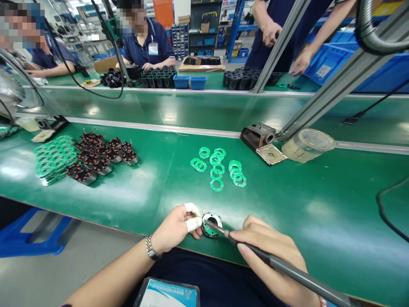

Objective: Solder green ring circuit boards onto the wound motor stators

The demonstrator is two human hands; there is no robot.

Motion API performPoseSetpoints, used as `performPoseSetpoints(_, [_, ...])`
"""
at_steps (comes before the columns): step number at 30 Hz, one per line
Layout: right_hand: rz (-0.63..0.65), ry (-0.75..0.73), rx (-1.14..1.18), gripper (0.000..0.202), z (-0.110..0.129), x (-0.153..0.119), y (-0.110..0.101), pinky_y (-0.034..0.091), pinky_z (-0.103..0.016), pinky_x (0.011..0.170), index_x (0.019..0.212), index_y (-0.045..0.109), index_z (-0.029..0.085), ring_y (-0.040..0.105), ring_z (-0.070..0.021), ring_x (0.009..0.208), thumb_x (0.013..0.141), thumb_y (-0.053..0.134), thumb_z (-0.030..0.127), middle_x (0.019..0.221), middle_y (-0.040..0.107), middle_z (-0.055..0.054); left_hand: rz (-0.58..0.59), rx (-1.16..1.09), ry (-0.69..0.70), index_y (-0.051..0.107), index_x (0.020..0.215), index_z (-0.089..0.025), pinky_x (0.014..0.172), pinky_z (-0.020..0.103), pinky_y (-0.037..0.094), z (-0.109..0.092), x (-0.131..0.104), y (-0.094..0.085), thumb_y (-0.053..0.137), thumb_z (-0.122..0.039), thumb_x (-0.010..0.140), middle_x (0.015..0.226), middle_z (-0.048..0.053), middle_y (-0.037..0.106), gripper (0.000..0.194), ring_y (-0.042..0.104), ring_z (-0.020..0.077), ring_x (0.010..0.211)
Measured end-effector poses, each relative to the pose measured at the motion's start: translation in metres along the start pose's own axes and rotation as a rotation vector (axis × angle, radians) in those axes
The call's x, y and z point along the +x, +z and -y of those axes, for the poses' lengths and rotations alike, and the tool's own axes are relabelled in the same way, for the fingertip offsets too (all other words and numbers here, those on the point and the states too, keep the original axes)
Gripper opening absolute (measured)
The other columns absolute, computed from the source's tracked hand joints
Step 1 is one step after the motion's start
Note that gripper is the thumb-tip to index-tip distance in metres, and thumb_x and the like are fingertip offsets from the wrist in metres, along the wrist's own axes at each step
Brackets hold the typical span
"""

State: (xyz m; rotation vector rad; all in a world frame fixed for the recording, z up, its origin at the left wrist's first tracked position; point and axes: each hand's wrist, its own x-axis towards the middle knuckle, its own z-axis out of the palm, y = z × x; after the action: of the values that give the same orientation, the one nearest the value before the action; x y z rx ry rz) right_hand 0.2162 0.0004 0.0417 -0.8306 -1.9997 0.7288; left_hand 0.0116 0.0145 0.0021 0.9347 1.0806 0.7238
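Can't make out any words, tbh. We spot faint lettering on blue-and-white badge (171,294) at bottom edge, plus co-worker's chest badge (153,48) and white label (323,71) on blue crate (341,64), all too small or blurry for us.

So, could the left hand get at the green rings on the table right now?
Probably yes: the green rings lie a little beyond the left hand, and nothing seems to stand between them, though that hand is busy at the round part.

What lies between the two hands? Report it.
In the head view, a round part topped by a green ring-shaped board lies between the left hand and right hand; the metal tip of the soldering iron reaches over it.
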Motion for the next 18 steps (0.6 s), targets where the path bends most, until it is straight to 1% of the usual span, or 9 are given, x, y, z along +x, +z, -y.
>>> performPoseSetpoints(8, [-0.012, -0.012, -0.015, 0.020, 0.001, 0.001, -0.003, 0.045, -0.028, 0.048, 0.089, 0.064, 0.016, 0.052, -0.0151, 0.053, 0.079, 0.050, 0.007, 0.058, 0.057, -0.003, -0.003, 0.010, -0.003, 0.051, 0.066, -0.016, 0.049, 0.021, 0.045, 0.000, 0.000, 0.000, 0.063, -0.028, 0.068, 0.052, -0.002, 0.059, 0.018, 0.056, 0.0098, 0.046])
performPoseSetpoints(13, [-0.035, -0.025, -0.047, 0.020, -0.006, 0.002, -0.003, 0.048, -0.026, 0.052, 0.099, 0.059, 0.019, 0.055, -0.0141, 0.055, 0.082, 0.051, 0.010, 0.062, 0.058, -0.002, 0.002, 0.005, -0.007, 0.052, 0.066, -0.015, 0.049, 0.020, 0.044, 0.000, 0.000, 0.001, 0.065, -0.028, 0.068, 0.052, -0.002, 0.059, 0.018, 0.056, 0.0092, 0.046])
performPoseSetpoints(15, [0.019, -0.055, -0.061, 0.019, -0.011, 0.008, -0.001, 0.050, -0.025, 0.057, 0.097, 0.057, 0.019, 0.058, -0.0142, 0.062, 0.083, 0.049, 0.009, 0.067, 0.061, -0.003, 0.010, 0.008, -0.007, 0.052, 0.066, -0.015, 0.049, 0.020, 0.045, -0.001, 0.000, 0.001, 0.064, -0.029, 0.069, 0.052, -0.002, 0.059, 0.019, 0.055, 0.0091, 0.046])
performPoseSetpoints(16, [0.078, -0.070, -0.058, 0.018, -0.014, 0.012, 0.000, 0.051, -0.026, 0.062, 0.095, 0.056, 0.019, 0.060, -0.0152, 0.070, 0.082, 0.049, 0.008, 0.074, 0.063, -0.004, 0.014, 0.013, -0.005, 0.052, 0.066, -0.015, 0.049, 0.020, 0.045, -0.001, 0.001, 0.001, 0.064, -0.029, 0.069, 0.052, -0.002, 0.059, 0.019, 0.056, 0.0092, 0.046])
performPoseSetpoints(18, [0.252, -0.075, -0.037, 0.019, -0.018, 0.021, 0.002, 0.051, -0.030, 0.077, 0.094, 0.054, 0.019, 0.059, -0.0185, 0.091, 0.078, 0.052, 0.007, 0.090, 0.064, -0.008, 0.021, 0.028, 0.005, 0.052, 0.068, -0.015, 0.050, 0.021, 0.045, -0.001, 0.001, 0.001, 0.063, -0.030, 0.070, 0.053, -0.001, 0.059, 0.019, 0.056, 0.0096, 0.046])
